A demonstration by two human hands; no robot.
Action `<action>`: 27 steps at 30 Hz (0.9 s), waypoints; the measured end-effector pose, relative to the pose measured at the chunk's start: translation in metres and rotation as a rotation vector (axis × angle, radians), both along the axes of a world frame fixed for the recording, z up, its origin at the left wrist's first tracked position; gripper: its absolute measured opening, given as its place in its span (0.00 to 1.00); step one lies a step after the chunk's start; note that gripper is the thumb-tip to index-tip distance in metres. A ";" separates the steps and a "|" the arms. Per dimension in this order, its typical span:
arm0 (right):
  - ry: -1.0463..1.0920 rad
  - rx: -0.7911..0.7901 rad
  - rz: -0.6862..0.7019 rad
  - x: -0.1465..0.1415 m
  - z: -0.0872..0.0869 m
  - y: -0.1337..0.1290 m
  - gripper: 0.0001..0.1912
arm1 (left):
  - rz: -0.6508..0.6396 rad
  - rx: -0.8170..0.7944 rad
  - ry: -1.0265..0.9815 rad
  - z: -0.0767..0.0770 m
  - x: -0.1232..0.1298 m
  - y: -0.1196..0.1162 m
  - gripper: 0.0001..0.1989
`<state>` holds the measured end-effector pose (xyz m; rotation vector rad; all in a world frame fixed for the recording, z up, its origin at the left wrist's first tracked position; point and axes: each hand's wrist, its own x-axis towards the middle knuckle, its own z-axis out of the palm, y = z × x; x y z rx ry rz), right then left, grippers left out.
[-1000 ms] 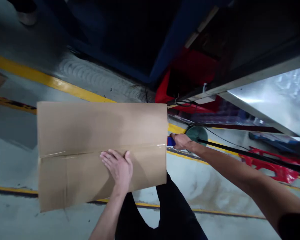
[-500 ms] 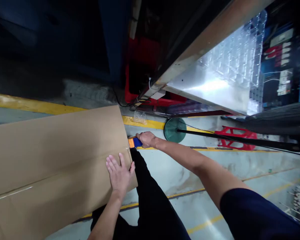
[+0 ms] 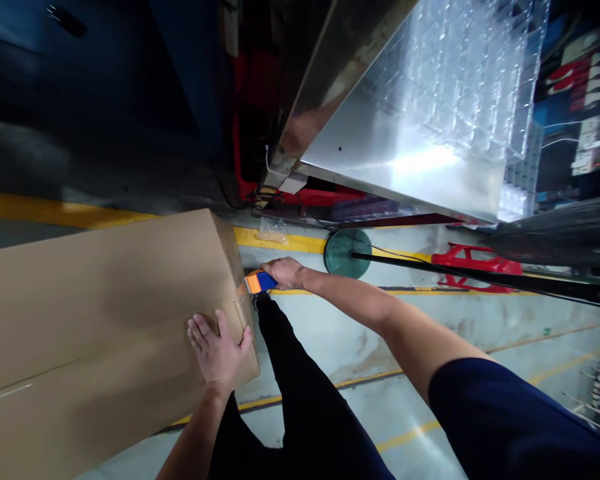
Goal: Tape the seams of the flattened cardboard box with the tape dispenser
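Note:
A large cardboard box (image 3: 130,287) lies at the left, a strip of clear tape along its top seam. Spread flat on the top near its right end is my left hand (image 3: 220,347), the thumb at the edge. My right hand (image 3: 284,272) is wrapped round a blue and orange tape dispenser (image 3: 261,282). The dispenser's orange front is against or very close to the box's end face, where the seam runs down. Its far side and most of the grip are hidden.
Above right stands a metal table (image 3: 365,160) bearing clear plastic trays (image 3: 455,80). Beneath it are a red crate (image 3: 237,153) and loose cables. A green round base (image 3: 347,253) with a black pole and a red plastic stool (image 3: 475,267) stand on the floor right of me.
The view has shifted, showing more of the box's end face. My right hand and the tape dispenser have moved slightly down that face. My left hand stays flat on top.

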<state>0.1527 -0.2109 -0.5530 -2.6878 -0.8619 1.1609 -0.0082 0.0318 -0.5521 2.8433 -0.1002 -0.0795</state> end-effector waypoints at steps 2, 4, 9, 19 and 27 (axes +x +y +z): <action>-0.002 -0.014 -0.020 -0.004 -0.001 0.008 0.26 | 0.000 0.003 0.000 -0.001 0.000 0.000 0.42; 0.000 -0.036 -0.040 -0.007 0.001 0.018 0.26 | -0.004 0.007 -0.011 -0.002 -0.001 0.000 0.43; -0.002 -0.105 -0.080 -0.008 0.012 0.038 0.27 | -0.038 0.018 -0.074 0.004 -0.003 0.000 0.45; 0.007 -0.175 -0.147 -0.012 0.030 0.053 0.30 | -1.034 0.109 -0.040 0.024 0.100 0.004 0.25; 0.015 -0.213 -0.142 -0.008 0.041 0.073 0.28 | -0.924 -0.070 0.341 -0.003 0.104 -0.007 0.26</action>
